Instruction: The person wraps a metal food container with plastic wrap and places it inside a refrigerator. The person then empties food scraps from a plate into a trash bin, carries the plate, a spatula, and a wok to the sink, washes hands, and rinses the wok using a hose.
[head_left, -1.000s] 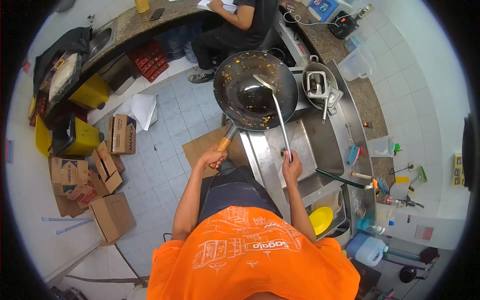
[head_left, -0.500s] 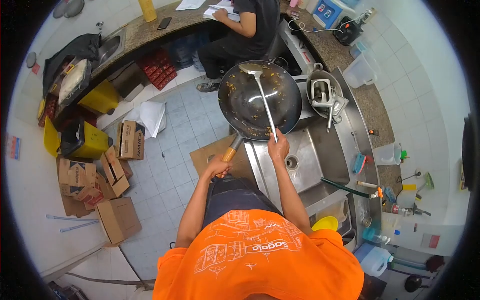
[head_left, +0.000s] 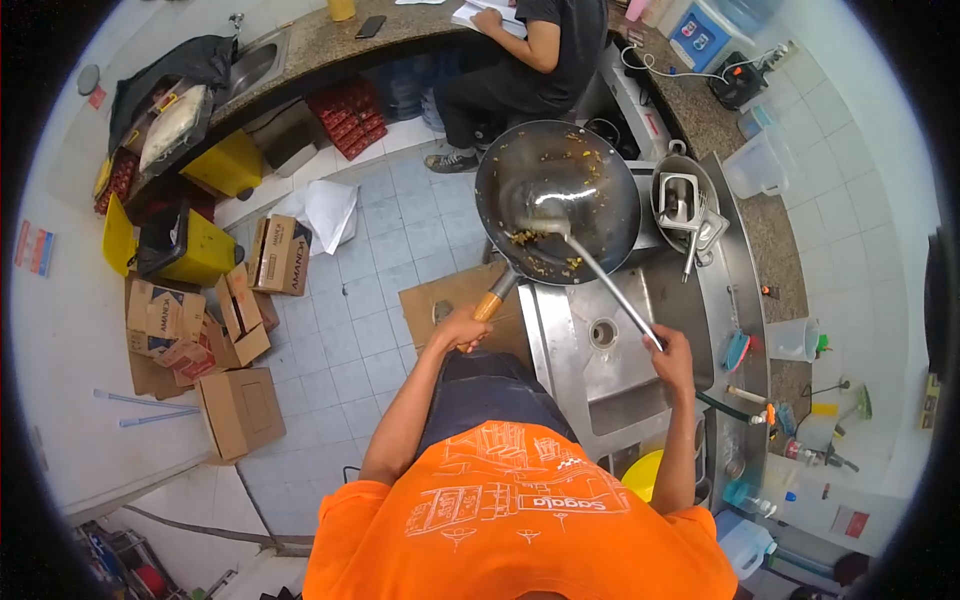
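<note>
Both hands closed in a grip, well apart. Left hand (head_left: 465,328) sits near frame centre, fingers curled. Left forearm (head_left: 405,415) bare, slanting up and rightward from lower left of centre; left elbow (head_left: 376,472) bent, beside the torso (head_left: 520,510). Right hand (head_left: 673,358) is right of centre and a touch lower in frame — also wrapped tight, angled up-left from the wrist (head_left: 682,390). Right forearm (head_left: 682,440) bare, running near vertical in frame. Torso fills bottom centre, legs (head_left: 490,395) just above it — finer finger detail too small to tell.
</note>
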